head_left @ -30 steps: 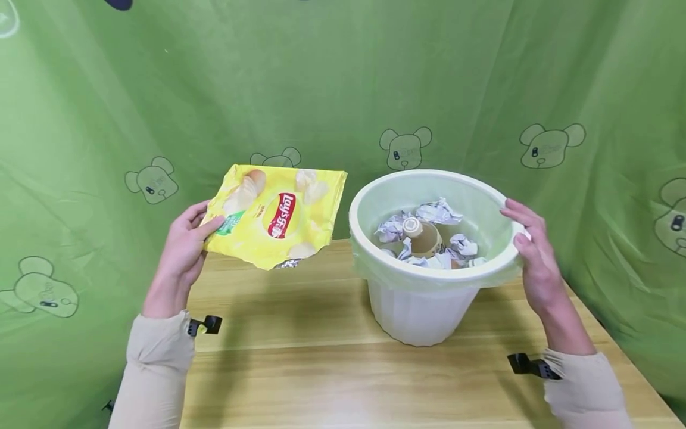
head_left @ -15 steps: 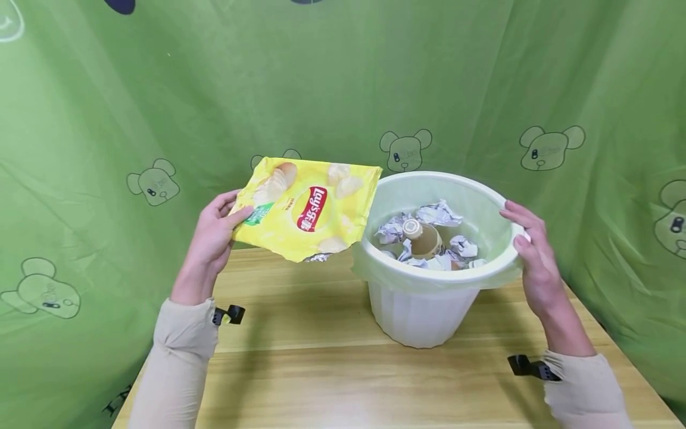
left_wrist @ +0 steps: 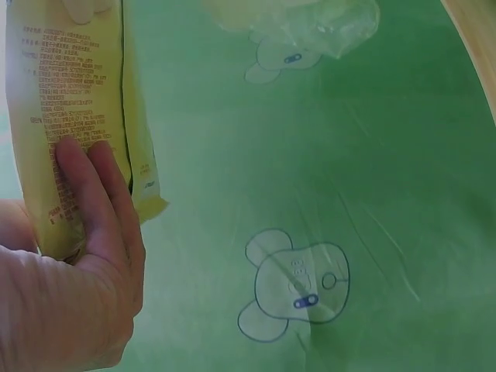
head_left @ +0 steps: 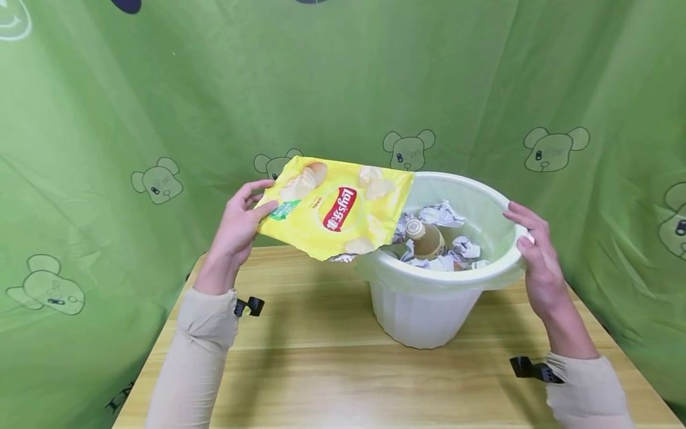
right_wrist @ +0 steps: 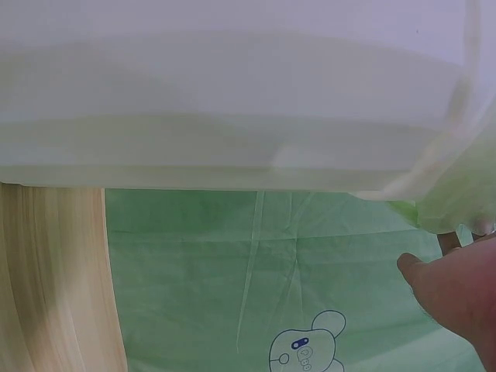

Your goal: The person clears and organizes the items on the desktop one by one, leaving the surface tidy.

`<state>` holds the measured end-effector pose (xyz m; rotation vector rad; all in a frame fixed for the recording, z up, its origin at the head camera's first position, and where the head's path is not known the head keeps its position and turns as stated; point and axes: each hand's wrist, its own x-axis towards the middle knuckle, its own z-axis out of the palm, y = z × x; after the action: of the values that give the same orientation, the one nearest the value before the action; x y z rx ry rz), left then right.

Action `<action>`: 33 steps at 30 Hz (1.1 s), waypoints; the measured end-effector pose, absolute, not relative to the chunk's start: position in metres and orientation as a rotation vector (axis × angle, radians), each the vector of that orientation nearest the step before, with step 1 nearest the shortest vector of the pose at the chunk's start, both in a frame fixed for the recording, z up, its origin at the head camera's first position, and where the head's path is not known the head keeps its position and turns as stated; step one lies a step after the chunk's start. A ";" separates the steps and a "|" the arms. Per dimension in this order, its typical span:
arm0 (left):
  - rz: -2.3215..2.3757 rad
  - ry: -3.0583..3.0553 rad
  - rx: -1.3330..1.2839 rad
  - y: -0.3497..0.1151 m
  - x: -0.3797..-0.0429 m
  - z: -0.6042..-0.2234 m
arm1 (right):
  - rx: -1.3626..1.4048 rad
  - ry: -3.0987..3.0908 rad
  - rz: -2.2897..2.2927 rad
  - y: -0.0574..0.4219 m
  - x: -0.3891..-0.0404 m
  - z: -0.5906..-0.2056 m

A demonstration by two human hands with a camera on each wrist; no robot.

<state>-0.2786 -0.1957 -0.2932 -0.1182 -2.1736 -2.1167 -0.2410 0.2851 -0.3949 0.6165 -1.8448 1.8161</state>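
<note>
My left hand (head_left: 236, 223) pinches the left end of a yellow chip bag (head_left: 311, 217), thumb on the front and fingers behind, as the left wrist view shows. The bag's torn lower edge shows silver foil, and its right end overlaps the left rim of a white trash can (head_left: 423, 316) in the head view. My right hand (head_left: 538, 262) grips the can's right rim over a pale green liner (head_left: 485, 202). Inside the can lie a capped brown bottle (head_left: 427, 241) and several crumpled papers (head_left: 442, 214). Part of the can's inside is hidden behind the bag.
The can stands toward the right on a wooden table (head_left: 321, 369). A green curtain (head_left: 321, 77) printed with bear heads hangs behind the table and along both sides.
My left hand has carried the chip bag to the right, from beside the trash can to over its left rim. The right hand keeps its hold on the rim.
</note>
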 end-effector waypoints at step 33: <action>-2.268 -2.248 -0.469 -0.122 -0.282 -0.289 | 0.604 -1.812 1.825 0.283 -0.242 -0.397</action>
<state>-0.2823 -0.1217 -0.2892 -0.4692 -2.2478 -2.2682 -0.2423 0.2834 -0.3974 0.6043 -1.8123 1.8246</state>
